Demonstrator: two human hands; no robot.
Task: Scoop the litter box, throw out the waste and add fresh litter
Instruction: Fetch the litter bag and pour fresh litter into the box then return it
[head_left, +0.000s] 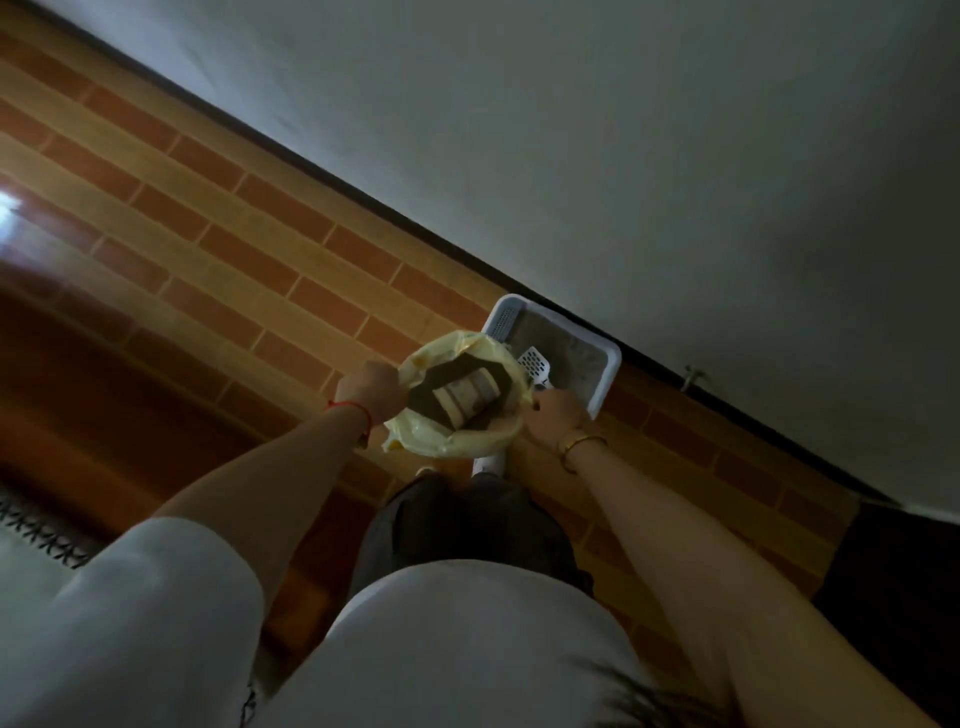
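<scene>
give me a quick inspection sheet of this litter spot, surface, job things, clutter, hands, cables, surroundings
surface: wood-pattern floor in brown and tan strips, glare at the far left.
job's things: white litter box against the wall, grey litter inside; white slotted scoop resting in it; yellow bag held open, a pale object and dark contents inside, too blurred to name.
clutter: nothing seen.
grippers: left hand in a closed grip on the bag's rim; right hand closed on the opposite rim.
cables: nothing seen.
surroundings: pale wall with dark baseboard; patterned rug edge at lower left; small fitting on the wall near the baseboard, unclear.
</scene>
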